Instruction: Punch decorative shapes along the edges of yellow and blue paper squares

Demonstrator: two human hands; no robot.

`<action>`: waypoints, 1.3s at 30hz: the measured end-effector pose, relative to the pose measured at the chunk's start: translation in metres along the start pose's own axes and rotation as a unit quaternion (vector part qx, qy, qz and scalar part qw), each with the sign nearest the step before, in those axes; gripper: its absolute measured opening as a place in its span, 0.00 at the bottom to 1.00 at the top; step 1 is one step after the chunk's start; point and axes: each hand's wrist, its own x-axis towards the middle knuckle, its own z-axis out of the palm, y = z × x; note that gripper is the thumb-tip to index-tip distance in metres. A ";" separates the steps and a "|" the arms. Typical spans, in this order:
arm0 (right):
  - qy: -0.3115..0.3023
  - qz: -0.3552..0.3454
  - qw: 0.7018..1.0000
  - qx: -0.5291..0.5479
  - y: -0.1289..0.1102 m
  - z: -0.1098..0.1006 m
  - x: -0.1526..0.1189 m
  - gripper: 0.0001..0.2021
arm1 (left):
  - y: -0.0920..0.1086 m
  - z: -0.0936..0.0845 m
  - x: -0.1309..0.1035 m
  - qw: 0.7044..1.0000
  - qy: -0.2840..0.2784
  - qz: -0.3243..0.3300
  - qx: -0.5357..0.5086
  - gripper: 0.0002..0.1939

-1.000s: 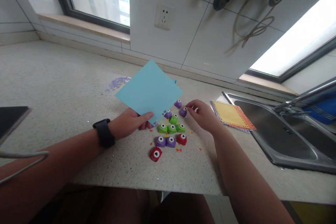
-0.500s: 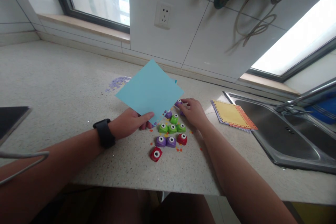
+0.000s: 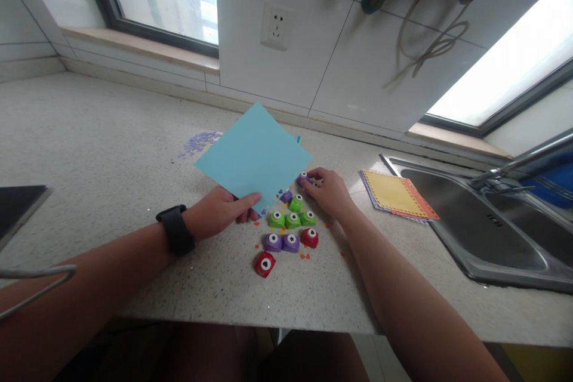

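Observation:
My left hand (image 3: 224,210) is closed on the near corner of a light blue paper sheet (image 3: 257,155), thumb on top. The sheet is held tilted above the counter. To its right, my right hand (image 3: 329,191) has thumb and fingers around a purple paper punch (image 3: 303,177) by the sheet's right corner. Nearer me stand several more small punches with white buttons: green punches (image 3: 293,219), purple punches (image 3: 282,242), a red punch (image 3: 310,237) and another red punch (image 3: 265,264). A further purple punch (image 3: 285,196) shows partly beside the sheet's edge.
Purple paper bits (image 3: 199,144) lie in a heap behind the sheet. Small orange cut-outs (image 3: 305,256) are scattered among the punches. A stack of punched-edge yellow and orange paper (image 3: 396,196) overlaps the rim of the steel sink (image 3: 474,239). A dark flat object (image 3: 20,209) is at far left.
The whole view has shifted slightly. Both hands keep nearly the same places, the left with the blue sheet and the right at the purple punch.

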 end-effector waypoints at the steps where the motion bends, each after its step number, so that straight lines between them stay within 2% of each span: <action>1: 0.006 0.009 1.000 0.017 -0.001 -0.001 -0.001 0.15 | 0.000 0.000 0.000 1.000 0.000 -0.001 0.002 0.27; 5: 0.052 0.033 0.992 0.106 -0.004 -0.010 -0.002 0.13 | -0.001 0.000 0.000 1.000 -0.001 0.001 0.003 0.27; 8: 0.088 0.042 0.975 0.199 -0.005 -0.015 -0.003 0.15 | -0.002 0.000 0.001 1.000 -0.003 -0.003 0.003 0.27; 10: 0.104 0.052 0.950 0.291 -0.006 -0.018 -0.003 0.16 | -0.002 0.000 0.001 1.000 -0.002 -0.003 0.003 0.27; 13: 0.129 0.077 0.895 0.420 -0.009 -0.022 -0.002 0.15 | -0.001 0.000 0.000 1.000 0.000 -0.008 0.001 0.28; 16: 0.132 0.089 0.854 0.495 -0.012 -0.027 -0.003 0.15 | 0.000 0.001 -0.001 1.000 0.005 -0.019 0.004 0.28; 22: 0.119 0.066 0.841 0.524 -0.026 -0.041 -0.011 0.12 | 0.005 0.001 -0.004 0.999 0.017 -0.034 0.025 0.28; 27: 0.129 0.048 0.799 0.586 -0.043 -0.050 -0.022 0.13 | 0.009 0.002 -0.008 0.994 0.018 -0.090 0.052 0.30; 32: 0.107 -0.017 0.799 0.592 -0.056 -0.053 -0.035 0.20 | 0.008 0.001 -0.010 0.990 0.032 -0.108 0.088 0.30; 36: 0.072 -0.072 0.787 0.608 -0.061 -0.054 -0.044 0.18 | 0.005 -0.001 -0.012 0.986 0.041 -0.106 0.120 0.29; 39: 0.060 -0.086 0.787 0.608 -0.065 -0.055 -0.048 0.17 | 0.002 -0.003 -0.013 0.981 0.049 -0.097 0.162 0.28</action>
